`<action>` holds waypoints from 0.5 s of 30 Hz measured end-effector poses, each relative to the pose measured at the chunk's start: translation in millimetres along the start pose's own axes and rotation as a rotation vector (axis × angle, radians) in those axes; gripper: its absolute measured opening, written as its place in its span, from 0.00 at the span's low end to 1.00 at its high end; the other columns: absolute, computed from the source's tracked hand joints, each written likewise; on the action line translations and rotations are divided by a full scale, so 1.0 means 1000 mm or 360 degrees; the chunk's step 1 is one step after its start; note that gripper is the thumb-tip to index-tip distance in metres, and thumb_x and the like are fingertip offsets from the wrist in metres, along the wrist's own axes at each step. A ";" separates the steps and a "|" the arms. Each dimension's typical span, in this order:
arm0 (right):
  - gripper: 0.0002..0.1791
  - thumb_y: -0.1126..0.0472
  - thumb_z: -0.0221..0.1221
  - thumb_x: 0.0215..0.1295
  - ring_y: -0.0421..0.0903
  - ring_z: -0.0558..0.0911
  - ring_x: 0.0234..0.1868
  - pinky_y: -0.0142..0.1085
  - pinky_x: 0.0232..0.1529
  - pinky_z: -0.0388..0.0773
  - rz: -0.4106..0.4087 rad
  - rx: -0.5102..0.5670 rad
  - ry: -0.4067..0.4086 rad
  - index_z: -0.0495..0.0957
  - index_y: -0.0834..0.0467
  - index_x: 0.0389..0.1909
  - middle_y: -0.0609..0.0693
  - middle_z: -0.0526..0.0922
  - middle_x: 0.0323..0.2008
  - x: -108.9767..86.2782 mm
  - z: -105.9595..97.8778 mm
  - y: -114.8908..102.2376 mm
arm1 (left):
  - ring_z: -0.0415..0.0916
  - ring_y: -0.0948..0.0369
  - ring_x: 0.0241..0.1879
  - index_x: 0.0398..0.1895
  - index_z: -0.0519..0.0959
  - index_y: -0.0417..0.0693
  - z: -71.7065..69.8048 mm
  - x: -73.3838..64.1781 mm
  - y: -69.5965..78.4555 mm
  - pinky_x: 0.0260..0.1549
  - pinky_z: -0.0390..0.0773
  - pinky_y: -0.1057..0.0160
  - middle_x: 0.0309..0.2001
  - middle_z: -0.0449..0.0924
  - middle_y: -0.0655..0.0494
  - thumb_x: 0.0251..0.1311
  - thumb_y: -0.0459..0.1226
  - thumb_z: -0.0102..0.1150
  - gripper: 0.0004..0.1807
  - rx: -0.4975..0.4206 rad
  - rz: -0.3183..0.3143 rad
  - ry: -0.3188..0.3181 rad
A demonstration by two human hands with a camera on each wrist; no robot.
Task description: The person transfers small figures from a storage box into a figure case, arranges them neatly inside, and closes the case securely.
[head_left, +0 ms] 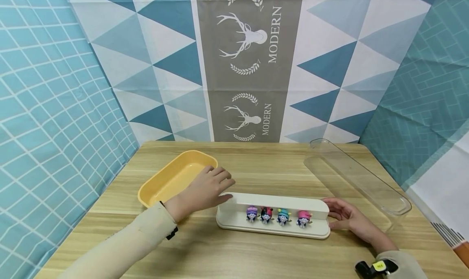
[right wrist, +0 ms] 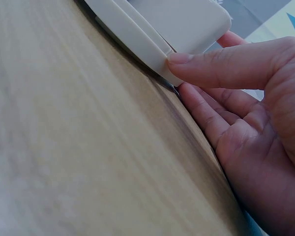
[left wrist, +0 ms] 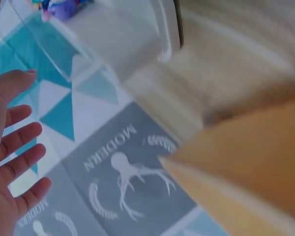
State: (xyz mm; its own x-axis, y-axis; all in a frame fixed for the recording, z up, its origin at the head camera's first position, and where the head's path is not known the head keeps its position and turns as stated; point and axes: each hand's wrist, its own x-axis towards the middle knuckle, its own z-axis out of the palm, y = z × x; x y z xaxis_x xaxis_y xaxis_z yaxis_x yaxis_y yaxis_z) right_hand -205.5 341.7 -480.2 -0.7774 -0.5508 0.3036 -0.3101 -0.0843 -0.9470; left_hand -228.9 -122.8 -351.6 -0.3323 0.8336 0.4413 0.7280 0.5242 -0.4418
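Note:
A white stepped display stand (head_left: 271, 226) lies on the table, with several small figurines (head_left: 283, 217) in colourful hats in a row on its lower step. My right hand (head_left: 349, 220) grips its right end. In the right wrist view the thumb (right wrist: 221, 64) presses on the edge of the stand (right wrist: 137, 29), and the other fingers curl beside and under it. My left hand (head_left: 209, 185), fingers spread, hovers at the stand's left end, between it and a yellow tray (head_left: 161, 179). Nothing is in the left palm (left wrist: 7, 182) in the left wrist view.
The yellow tray sits at the back left, partly behind my left forearm. A long clear plastic cover (head_left: 359, 177) lies at the right, beyond my right hand. Patterned cloth (head_left: 249, 67) hangs behind the wooden table (head_left: 256, 258) and along both sides.

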 end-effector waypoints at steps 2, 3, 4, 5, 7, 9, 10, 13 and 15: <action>0.35 0.81 0.61 0.56 0.36 0.78 0.57 0.28 0.56 0.74 -0.0003 -0.0004 0.0006 0.70 0.57 0.65 0.40 0.78 0.59 0.000 0.000 0.000 | 0.76 0.56 0.45 0.44 0.84 0.50 -0.003 -0.001 -0.008 0.40 0.74 0.55 0.41 0.82 0.56 0.53 0.50 0.73 0.20 0.0013 -0.0017 0.0017; 0.35 0.81 0.61 0.56 0.37 0.78 0.57 0.28 0.56 0.74 -0.0005 -0.0005 0.0011 0.70 0.57 0.65 0.40 0.78 0.59 0.000 0.000 0.001 | 0.77 0.55 0.44 0.44 0.84 0.49 -0.004 -0.002 -0.012 0.40 0.74 0.55 0.41 0.82 0.55 0.53 0.49 0.73 0.19 0.0020 -0.0030 0.0020; 0.35 0.80 0.61 0.55 0.37 0.78 0.57 0.28 0.56 0.74 -0.0006 -0.0006 0.0015 0.70 0.58 0.65 0.40 0.78 0.59 0.000 0.000 0.001 | 0.77 0.55 0.44 0.44 0.83 0.49 -0.005 -0.003 -0.017 0.40 0.75 0.55 0.41 0.82 0.55 0.53 0.48 0.73 0.19 0.0022 -0.0043 0.0023; 0.35 0.80 0.61 0.55 0.37 0.78 0.57 0.28 0.56 0.74 -0.0005 -0.0007 0.0018 0.70 0.58 0.65 0.40 0.78 0.59 0.000 0.000 0.001 | 0.77 0.54 0.44 0.44 0.83 0.48 -0.006 -0.004 -0.022 0.40 0.75 0.54 0.41 0.82 0.54 0.53 0.47 0.73 0.19 0.0020 -0.0054 0.0027; 0.35 0.80 0.61 0.55 0.37 0.78 0.57 0.28 0.56 0.74 -0.0001 -0.0008 0.0018 0.70 0.58 0.65 0.41 0.78 0.59 0.000 0.000 0.001 | 0.77 0.53 0.44 0.45 0.83 0.47 -0.006 -0.007 -0.031 0.40 0.75 0.53 0.41 0.82 0.53 0.53 0.45 0.74 0.18 0.0001 -0.0072 0.0031; 0.35 0.80 0.61 0.56 0.37 0.78 0.57 0.28 0.56 0.74 0.0005 -0.0009 0.0014 0.70 0.58 0.65 0.41 0.78 0.58 0.000 0.000 0.001 | 0.76 0.52 0.45 0.45 0.83 0.46 -0.005 -0.011 -0.041 0.39 0.75 0.51 0.41 0.81 0.52 0.52 0.43 0.74 0.19 -0.0023 -0.0081 0.0023; 0.35 0.80 0.61 0.56 0.37 0.78 0.57 0.28 0.56 0.74 0.0008 -0.0010 0.0012 0.70 0.58 0.65 0.41 0.78 0.58 0.000 0.000 0.001 | 0.76 0.52 0.45 0.45 0.82 0.45 -0.005 -0.014 -0.045 0.39 0.75 0.50 0.41 0.81 0.52 0.52 0.42 0.75 0.19 -0.0039 -0.0085 0.0011; 0.34 0.80 0.61 0.56 0.37 0.78 0.57 0.28 0.56 0.74 0.0013 -0.0014 0.0006 0.70 0.59 0.65 0.41 0.78 0.58 0.000 0.000 0.001 | 0.76 0.50 0.48 0.48 0.81 0.44 -0.002 -0.021 -0.057 0.43 0.75 0.47 0.44 0.80 0.50 0.53 0.42 0.74 0.21 -0.0077 -0.0121 -0.0071; 0.34 0.81 0.61 0.56 0.37 0.78 0.57 0.28 0.56 0.74 0.0014 -0.0013 0.0004 0.70 0.59 0.65 0.41 0.78 0.58 0.000 0.000 0.001 | 0.75 0.49 0.49 0.50 0.80 0.44 0.001 -0.027 -0.064 0.45 0.73 0.45 0.46 0.79 0.49 0.54 0.41 0.74 0.21 -0.0106 -0.0160 -0.0139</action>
State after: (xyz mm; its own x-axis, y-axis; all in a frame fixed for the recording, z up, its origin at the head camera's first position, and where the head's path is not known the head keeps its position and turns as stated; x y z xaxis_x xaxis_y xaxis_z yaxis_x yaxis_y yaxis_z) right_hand -205.8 341.7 -480.6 -0.7814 -0.5496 0.2956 -0.3078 -0.0727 -0.9487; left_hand -266.8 -178.6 -335.9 -0.4543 0.7910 0.4099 0.7257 0.5954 -0.3446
